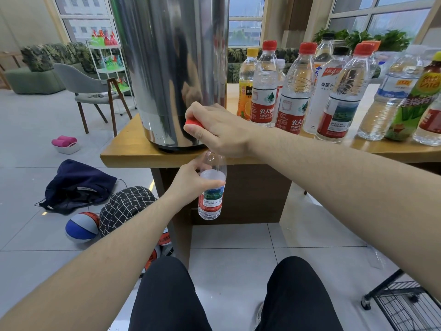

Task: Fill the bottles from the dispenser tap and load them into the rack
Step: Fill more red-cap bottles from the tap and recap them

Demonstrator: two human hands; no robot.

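Observation:
A tall steel dispenser stands at the left end of the wooden table. My right hand grips its red tap handle at the base. Below the table edge, my left hand holds a clear plastic bottle with a red and green label upright under the tap; its neck is hidden behind my right hand. Water fills the bottle to roughly its shoulder. A black wire rack on wheels sits on the floor at the lower right.
Several capped bottles, mostly clear with red caps, crowd the table to the right of the dispenser. On the floor at left lie a dark bag, a checked bag and a ball. A grey chair stands behind.

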